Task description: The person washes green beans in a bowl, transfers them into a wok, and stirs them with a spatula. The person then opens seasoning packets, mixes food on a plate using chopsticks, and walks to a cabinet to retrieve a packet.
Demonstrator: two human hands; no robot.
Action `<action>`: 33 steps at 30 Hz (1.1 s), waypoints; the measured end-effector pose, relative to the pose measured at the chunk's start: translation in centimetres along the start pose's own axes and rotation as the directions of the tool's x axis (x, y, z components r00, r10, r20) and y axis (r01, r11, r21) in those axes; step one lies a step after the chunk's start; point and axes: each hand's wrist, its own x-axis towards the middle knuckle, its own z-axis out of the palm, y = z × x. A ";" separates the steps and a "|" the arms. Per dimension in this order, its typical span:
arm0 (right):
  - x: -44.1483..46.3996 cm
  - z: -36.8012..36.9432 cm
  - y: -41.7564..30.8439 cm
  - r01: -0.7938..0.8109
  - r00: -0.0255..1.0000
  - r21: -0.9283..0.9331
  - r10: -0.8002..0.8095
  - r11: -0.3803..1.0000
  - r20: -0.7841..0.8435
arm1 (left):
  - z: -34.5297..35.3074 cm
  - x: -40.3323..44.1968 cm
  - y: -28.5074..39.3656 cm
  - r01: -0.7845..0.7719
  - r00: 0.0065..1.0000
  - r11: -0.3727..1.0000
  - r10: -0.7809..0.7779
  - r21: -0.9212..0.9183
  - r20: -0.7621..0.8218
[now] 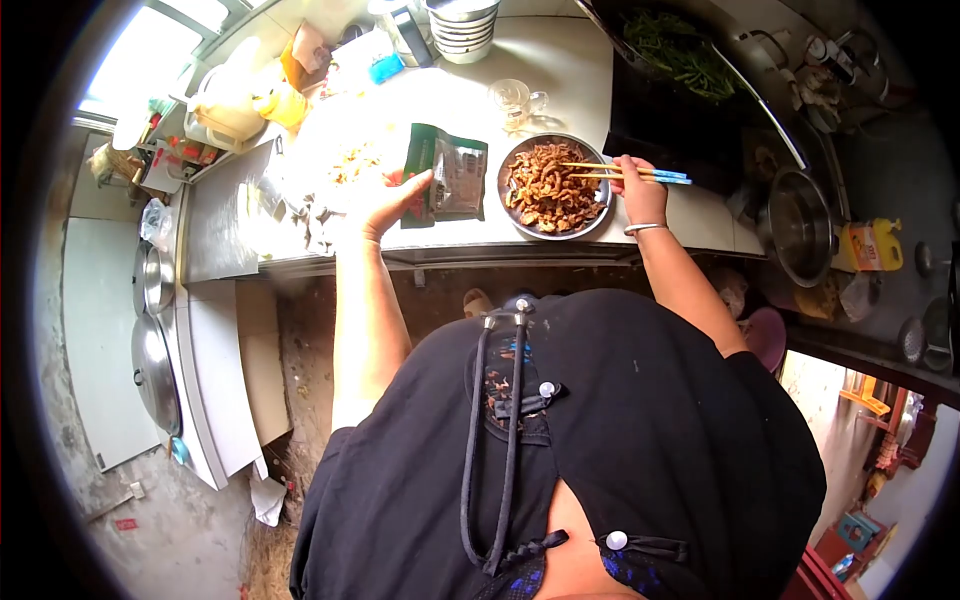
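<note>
In the head view, my left hand grips the left side of a green pouch with a clear window, above the counter's front edge. My right hand is closed around a pair of chopsticks with blue ends. Their tips reach into a heap of brown cooked strips, perhaps meat, in a round metal bowl. The bowl sits on the counter just right of the pouch. A bangle circles my right wrist. What the pouch contains is hard to make out.
Behind the bowl stands a glass mug. Stacked bowls are at the back. A wok with green leaves is on the dark stove at right, near a metal basin and a yellow jug. Glare washes out the left counter.
</note>
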 end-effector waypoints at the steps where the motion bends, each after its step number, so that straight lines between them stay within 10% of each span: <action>1: -0.6 0.2 -0.6 0.057 0.998 -0.071 -0.055 0.996 0.026 | 0.0 0.0 0.0 0.000 1.000 1.000 0.000 -0.002 -0.002; 8: -1.7 1.1 2.1 0.298 0.912 -0.378 -0.146 0.877 0.383 | -0.1 0.1 0.0 0.011 1.000 0.999 -0.010 0.053 -0.019; 10: -2.1 1.6 2.1 0.725 0.685 -0.410 -0.523 0.553 0.506 | -0.1 0.4 -0.4 0.003 1.000 0.998 -0.003 0.055 -0.008; 28: 0.9 2.0 -1.1 0.515 0.842 -0.294 -0.412 0.805 0.348 | -0.2 -0.2 0.4 0.050 0.998 0.995 -0.046 0.085 -0.051; 33: 0.4 4.2 -0.8 0.782 0.622 -0.418 -0.551 0.462 0.556 | -0.2 0.3 -0.3 0.036 0.999 0.998 -0.035 0.047 -0.021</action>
